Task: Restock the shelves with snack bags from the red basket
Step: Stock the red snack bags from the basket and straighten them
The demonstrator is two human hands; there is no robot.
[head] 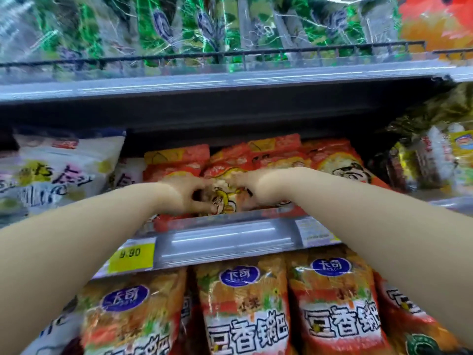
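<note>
Past my forearms, my left hand (188, 198) and right hand (247, 187) pinch the orange bag (225, 193) by its sides: likely light, soft, crinkly, slippery, easily crushed.

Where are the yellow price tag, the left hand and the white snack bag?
yellow price tag (131, 257): head view, its middle.
left hand (188, 198): head view, back of hand.
white snack bag (58, 172): head view, printed front.
</note>
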